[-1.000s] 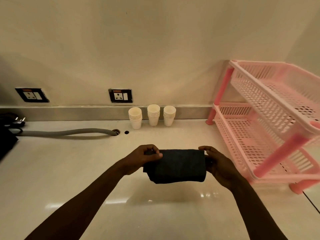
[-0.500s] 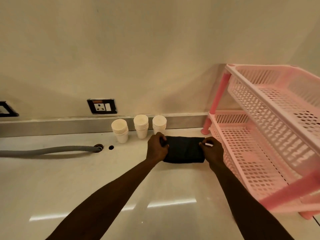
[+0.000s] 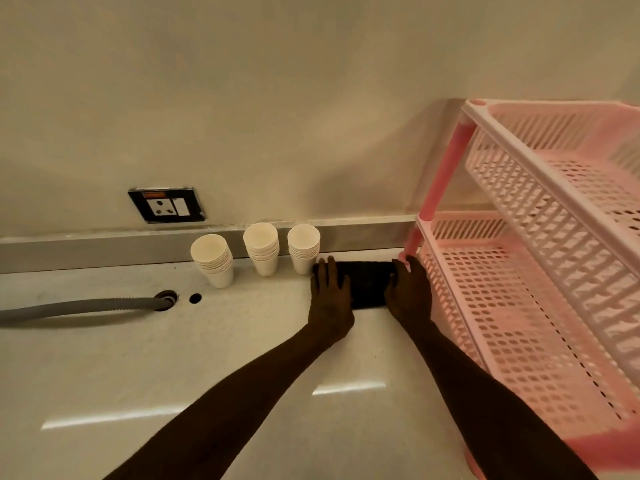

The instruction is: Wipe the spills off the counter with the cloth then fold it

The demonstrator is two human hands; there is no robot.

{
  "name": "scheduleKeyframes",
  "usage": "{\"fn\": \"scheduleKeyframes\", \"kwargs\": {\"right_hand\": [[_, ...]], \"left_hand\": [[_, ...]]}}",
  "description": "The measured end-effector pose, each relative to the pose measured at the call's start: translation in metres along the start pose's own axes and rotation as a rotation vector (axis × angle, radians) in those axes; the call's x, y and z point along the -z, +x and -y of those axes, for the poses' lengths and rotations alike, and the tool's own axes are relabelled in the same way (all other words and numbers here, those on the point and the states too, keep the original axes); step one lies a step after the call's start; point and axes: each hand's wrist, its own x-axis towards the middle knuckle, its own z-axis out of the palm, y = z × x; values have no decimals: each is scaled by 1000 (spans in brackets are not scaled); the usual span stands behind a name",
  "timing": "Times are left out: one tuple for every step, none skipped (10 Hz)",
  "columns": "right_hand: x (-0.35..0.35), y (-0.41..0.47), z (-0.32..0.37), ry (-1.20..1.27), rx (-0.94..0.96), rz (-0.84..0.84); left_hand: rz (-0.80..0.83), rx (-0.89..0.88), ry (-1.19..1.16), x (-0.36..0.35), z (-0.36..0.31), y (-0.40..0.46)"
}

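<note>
The dark cloth (image 3: 369, 284) lies folded into a small rectangle on the pale counter (image 3: 138, 358), close to the back wall, between the paper cups and the pink rack. My left hand (image 3: 329, 299) rests flat on its left end with the fingers stretched out. My right hand (image 3: 410, 296) covers the right end, fingers curled over the edge and thumb on top. Only the cloth's middle shows between the hands. I see no spill on the counter.
Three stacks of white paper cups (image 3: 262, 249) stand along the wall just left of the cloth. A pink two-tier plastic rack (image 3: 519, 306) fills the right side. A grey hose (image 3: 86, 304) enters a hole at the left. A wall socket (image 3: 166, 205) sits above.
Both hands carried the folded cloth from mid-air near me to the back of the counter and set it down; the left hand's fingers have flattened on top of it.
</note>
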Motion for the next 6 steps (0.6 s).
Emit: {"fn": "scheduleKeyframes", "kwargs": {"right_hand": [[-12, -19, 1, -78, 114, -3], [-17, -32, 0, -158, 124, 151], [-14, -37, 1, -217, 118, 221], [-7, -43, -2, -233, 92, 339], [6, -52, -1, -162, 122, 364], [25, -62, 14, -43, 219, 200]], "left_hand": [[49, -111, 41, -15, 4, -9], [183, -81, 45, -16, 13, -7], [248, -71, 85, -8, 17, -6], [308, -53, 86, 4, 13, -12], [298, -61, 50, 22, 10, -25], [140, -142, -53, 44, 12, -42]]}}
